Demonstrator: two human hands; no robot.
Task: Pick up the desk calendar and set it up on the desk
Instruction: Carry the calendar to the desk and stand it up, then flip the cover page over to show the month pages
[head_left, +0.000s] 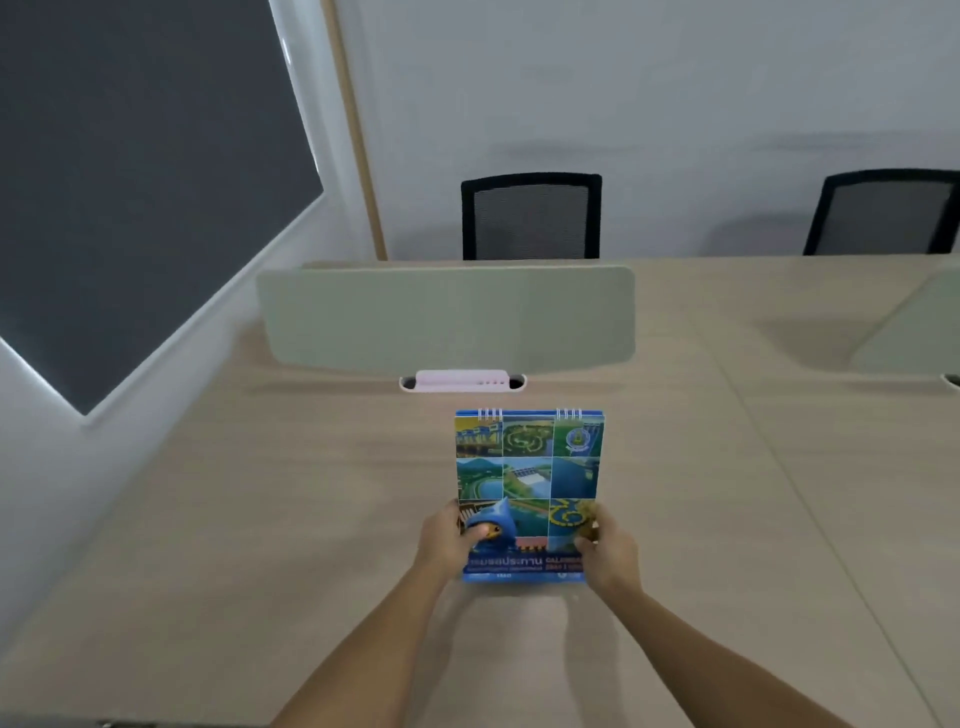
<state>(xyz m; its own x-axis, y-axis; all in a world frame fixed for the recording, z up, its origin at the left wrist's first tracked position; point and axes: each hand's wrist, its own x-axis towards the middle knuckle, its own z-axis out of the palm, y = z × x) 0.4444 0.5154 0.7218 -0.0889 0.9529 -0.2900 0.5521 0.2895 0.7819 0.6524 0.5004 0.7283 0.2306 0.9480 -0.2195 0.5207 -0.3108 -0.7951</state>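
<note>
The desk calendar (527, 467) is a blue spiral-bound one with a grid of landscape photos on its cover, its wire rings at the far end. It is over the light wooden desk (260, 519), in front of me at the middle. My left hand (451, 538) grips its lower left corner, thumb on the cover. At the lower right corner, my right hand (608, 551) holds the other side. Whether its near edge touches the desk I cannot tell.
A pale green divider panel (447, 317) stands across the desk beyond the calendar, with a white cable grommet (462, 382) at its foot. Two black mesh chairs (531, 215) (883, 210) are behind the desk by the wall. A second divider (914, 332) is at the right.
</note>
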